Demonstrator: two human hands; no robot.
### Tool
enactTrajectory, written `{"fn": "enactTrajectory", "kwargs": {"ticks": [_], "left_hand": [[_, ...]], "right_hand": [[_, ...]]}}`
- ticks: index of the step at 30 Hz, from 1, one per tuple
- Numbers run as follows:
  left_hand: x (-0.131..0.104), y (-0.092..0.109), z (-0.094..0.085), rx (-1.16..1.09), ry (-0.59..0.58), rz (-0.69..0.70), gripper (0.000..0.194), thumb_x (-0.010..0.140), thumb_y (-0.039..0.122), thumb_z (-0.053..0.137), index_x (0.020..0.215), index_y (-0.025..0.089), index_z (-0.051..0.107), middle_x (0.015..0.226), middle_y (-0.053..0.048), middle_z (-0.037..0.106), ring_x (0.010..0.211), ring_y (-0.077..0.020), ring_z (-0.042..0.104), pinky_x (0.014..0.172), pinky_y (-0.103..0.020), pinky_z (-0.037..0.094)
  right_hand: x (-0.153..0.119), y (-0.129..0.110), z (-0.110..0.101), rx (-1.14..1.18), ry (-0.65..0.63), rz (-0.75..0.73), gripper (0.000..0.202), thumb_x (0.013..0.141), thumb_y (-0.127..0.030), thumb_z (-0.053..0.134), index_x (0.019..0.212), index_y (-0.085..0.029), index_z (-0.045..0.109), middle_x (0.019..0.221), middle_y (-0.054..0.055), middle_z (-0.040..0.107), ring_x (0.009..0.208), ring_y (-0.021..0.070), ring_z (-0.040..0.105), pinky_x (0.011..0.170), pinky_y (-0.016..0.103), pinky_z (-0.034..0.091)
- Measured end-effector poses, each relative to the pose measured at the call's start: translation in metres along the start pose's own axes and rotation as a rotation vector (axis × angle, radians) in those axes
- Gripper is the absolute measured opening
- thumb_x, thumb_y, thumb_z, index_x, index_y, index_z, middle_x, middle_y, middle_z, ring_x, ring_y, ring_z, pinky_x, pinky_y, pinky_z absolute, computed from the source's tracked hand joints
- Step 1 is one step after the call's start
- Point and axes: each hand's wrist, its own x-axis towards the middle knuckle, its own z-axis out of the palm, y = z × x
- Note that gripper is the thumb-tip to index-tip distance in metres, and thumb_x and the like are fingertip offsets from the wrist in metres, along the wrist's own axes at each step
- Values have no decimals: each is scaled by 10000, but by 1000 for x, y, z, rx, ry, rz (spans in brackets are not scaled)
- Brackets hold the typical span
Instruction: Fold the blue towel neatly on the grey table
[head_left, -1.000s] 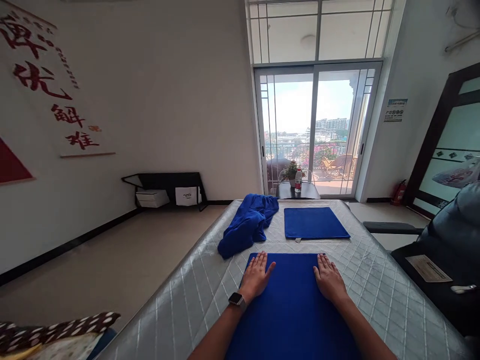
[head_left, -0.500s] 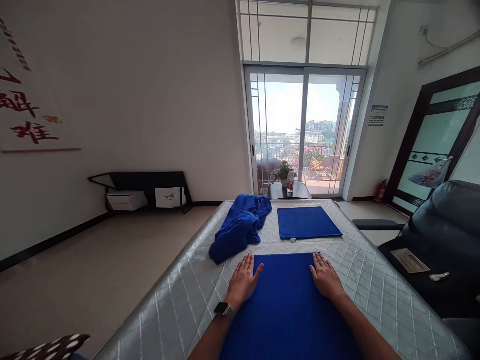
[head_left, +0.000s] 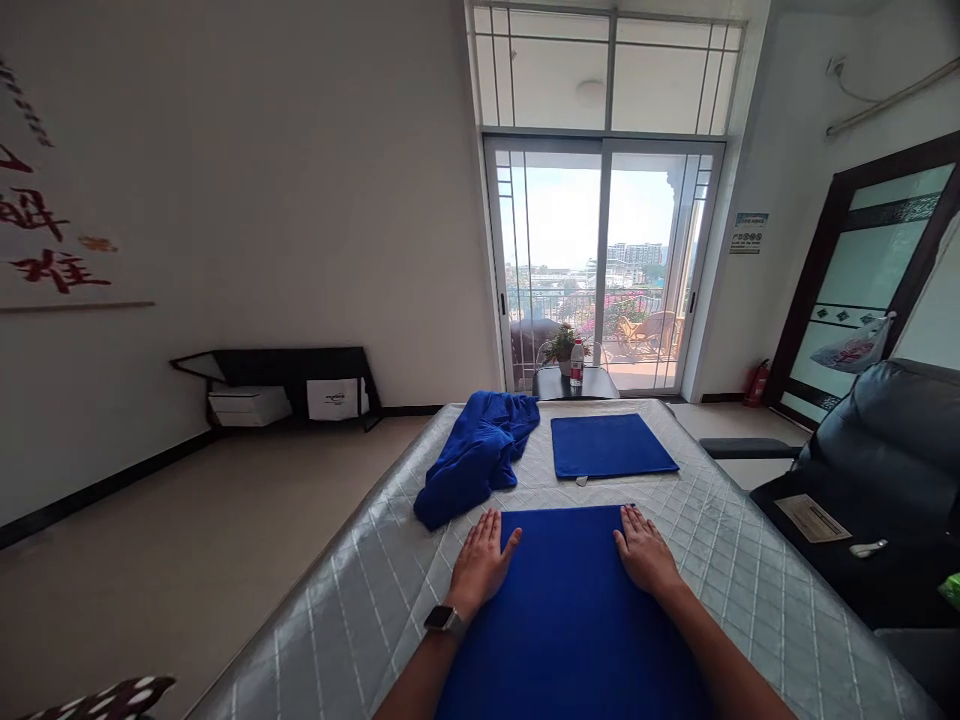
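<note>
A flat blue cloth [head_left: 566, 620] lies on the quilted silver-grey mattress [head_left: 337, 610] in front of me. My left hand [head_left: 482, 562] rests palm down on its far left corner, thumb apart from the fingers. On the far right corner lies my right hand [head_left: 643, 548], also flat, with its thumb out. Neither hand holds anything. Beyond them, a folded blue cloth [head_left: 611, 445] with a small white tag is at the right, and a crumpled blue cloth [head_left: 476, 455] is heaped at the left.
A small table [head_left: 555, 384] with a plant and a bottle [head_left: 577, 362] stands past the mattress's far edge. At the right is a black chair [head_left: 892, 450] with a card on it. A black rack [head_left: 292, 368] stands by the left wall.
The whole view has shifted slightly, with things appearing a little further left. Both hands remain flat on the cloth's far corners.
</note>
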Motion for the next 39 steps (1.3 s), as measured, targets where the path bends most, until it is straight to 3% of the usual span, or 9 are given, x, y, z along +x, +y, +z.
{"fn": "enactTrajectory", "kwargs": {"ticks": [7,12,18,21,25,28,35,37,39], "left_hand": [[2,-3,8,34,-5,56,770,986,635,144,1525,135,372,1567,-149,412,1482,-292,300,1190,-487,279],[4,0,6,71,-66,19,868,971,673,117,1528,40,321,1600,-205,308,1495,-299,259,1200,-475,253],[3,6,3,113,-103,5,839,984,636,122,1533,26,297,1613,-203,271,1503,-285,235,1204,-448,252],[6,5,-1,135,-119,5,818,984,627,145,1525,42,329,1599,-197,307,1498,-291,249,1194,-454,267],[17,11,-7,176,-108,-63,899,969,655,114,1470,-36,395,1533,-285,384,1447,-370,349,1172,-523,284],[25,46,-9,175,-62,-4,877,979,646,84,1480,0,400,1562,-252,361,1471,-340,310,1193,-497,257],[19,180,14,-91,-58,410,704,1030,554,105,1530,119,345,1592,-148,369,1491,-230,282,1210,-434,272],[17,193,23,-118,-64,439,679,1035,527,89,1542,143,326,1596,-137,363,1495,-239,272,1212,-468,270],[16,190,29,-111,-78,406,677,1034,525,89,1547,149,320,1597,-135,362,1499,-255,259,1211,-498,266]], "right_hand": [[-2,1,-2,2,8,10,686,983,-432,187,1569,-78,221,1639,93,217,1518,189,157,1223,361,96],[-2,-1,-4,7,24,27,667,971,-382,232,1565,-79,241,1633,104,233,1512,201,185,1218,364,101],[-1,1,-7,33,8,-12,661,962,-328,239,1563,-55,221,1643,124,178,1523,205,123,1220,387,70],[-1,4,-5,50,0,-14,667,972,-356,221,1564,-50,211,1644,127,176,1525,203,113,1219,388,81],[1,6,-1,64,9,-8,681,979,-399,213,1565,-52,207,1647,124,167,1526,210,104,1222,392,73],[2,6,1,69,12,-5,678,983,-399,196,1569,-57,192,1650,115,160,1527,206,94,1224,391,67],[5,9,7,20,24,-40,645,988,-355,191,1571,-78,200,1650,105,167,1527,207,93,1223,394,88],[5,10,8,-3,25,-58,635,987,-331,185,1570,-81,205,1650,96,164,1528,201,87,1223,388,88],[6,9,8,-10,27,-55,640,989,-342,178,1567,-70,211,1647,101,174,1527,200,95,1223,386,91]]}}
